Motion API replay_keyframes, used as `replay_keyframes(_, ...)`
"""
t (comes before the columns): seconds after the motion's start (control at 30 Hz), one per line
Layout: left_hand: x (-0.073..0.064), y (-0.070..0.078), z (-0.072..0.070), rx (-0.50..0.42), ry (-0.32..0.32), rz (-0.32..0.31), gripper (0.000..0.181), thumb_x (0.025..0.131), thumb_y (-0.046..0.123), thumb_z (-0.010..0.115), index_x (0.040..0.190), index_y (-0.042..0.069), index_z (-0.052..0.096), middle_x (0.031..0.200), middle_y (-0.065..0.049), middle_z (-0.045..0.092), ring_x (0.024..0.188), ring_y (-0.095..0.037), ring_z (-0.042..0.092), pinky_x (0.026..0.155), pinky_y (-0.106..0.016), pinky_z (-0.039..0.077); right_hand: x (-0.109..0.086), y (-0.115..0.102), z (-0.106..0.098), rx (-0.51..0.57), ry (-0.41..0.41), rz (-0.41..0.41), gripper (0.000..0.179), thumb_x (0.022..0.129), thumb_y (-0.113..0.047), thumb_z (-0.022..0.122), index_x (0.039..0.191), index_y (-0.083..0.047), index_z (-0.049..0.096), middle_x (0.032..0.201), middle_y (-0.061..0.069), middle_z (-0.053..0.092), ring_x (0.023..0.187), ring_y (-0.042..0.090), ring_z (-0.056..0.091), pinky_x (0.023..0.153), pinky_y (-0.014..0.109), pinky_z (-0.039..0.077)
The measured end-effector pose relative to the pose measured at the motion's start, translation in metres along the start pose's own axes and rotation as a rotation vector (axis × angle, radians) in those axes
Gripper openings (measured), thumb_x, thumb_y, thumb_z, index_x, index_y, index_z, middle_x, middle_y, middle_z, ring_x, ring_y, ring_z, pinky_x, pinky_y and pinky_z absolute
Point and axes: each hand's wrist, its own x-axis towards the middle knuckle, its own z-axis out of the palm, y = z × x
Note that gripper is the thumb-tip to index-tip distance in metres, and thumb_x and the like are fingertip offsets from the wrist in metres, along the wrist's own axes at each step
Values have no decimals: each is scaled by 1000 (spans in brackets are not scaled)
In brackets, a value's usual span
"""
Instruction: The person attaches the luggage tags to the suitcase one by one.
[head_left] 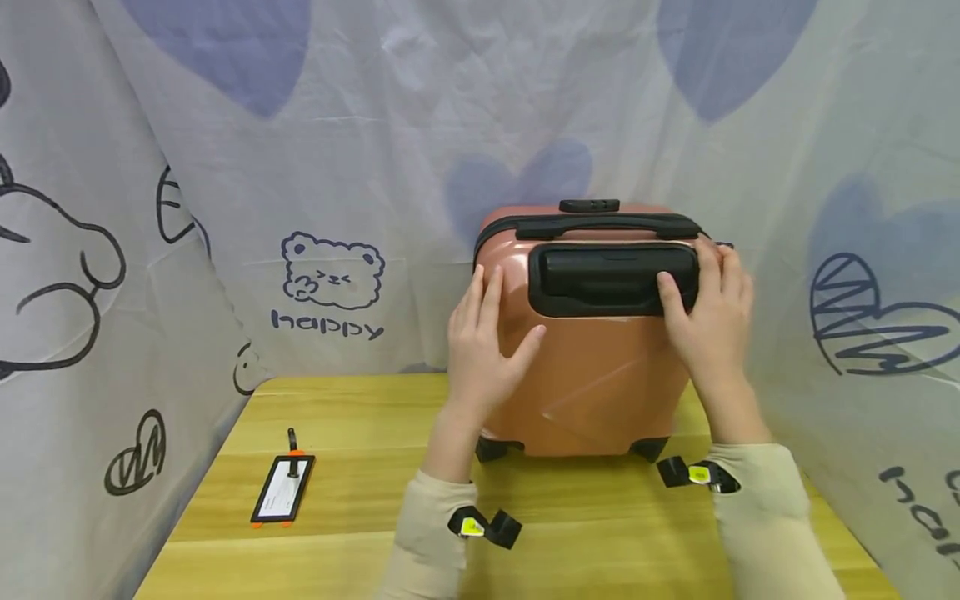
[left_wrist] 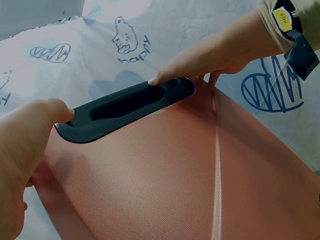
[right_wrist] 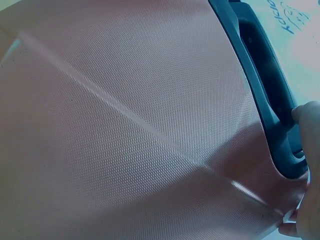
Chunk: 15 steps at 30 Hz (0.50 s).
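A pink-orange hard-shell suitcase [head_left: 600,375] stands upright on the wooden table, its front panel facing me. Below its black top carry handle [head_left: 607,225] lies a black recessed panel [head_left: 615,279]. My left hand [head_left: 483,350] is at the suitcase's upper left edge, fingers fairly straight and thumb spread toward the front. On the upper right corner, my right hand [head_left: 712,321] grips with its fingers round the edge and its thumb on the black panel. The left wrist view shows both thumbs at the panel's ends. In the right wrist view the right thumb [right_wrist: 300,112] overlaps the recess.
A black-framed luggage tag [head_left: 283,487] with a white card and a short strap lies on the left of the table [head_left: 360,517]. White printed cloth [head_left: 337,167] hangs close behind the suitcase and along both sides. Black wheels show at the suitcase's bottom corners.
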Motion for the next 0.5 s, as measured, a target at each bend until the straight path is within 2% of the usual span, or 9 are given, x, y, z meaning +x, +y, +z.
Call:
replay_keyframes(0.3,-2,-17,-23,-3,48,-69,78,88,44,64,153,14,33,158,-12,32,144,-30,35,115,-56,28,-8,-27,16,-7,3,-57,59,96,-43,53,146,-14,41,147,23,37,133,47,32,110,61,26)
replay_keyframes(0.5,-3,-29,-39,-31,48,-122,78,89,43,63,154,18,30,160,-11,29,146,-29,31,116,-57,24,-14,-46,25,-29,2,-87,59,96,-41,55,146,-13,41,147,23,37,130,47,35,106,61,31)
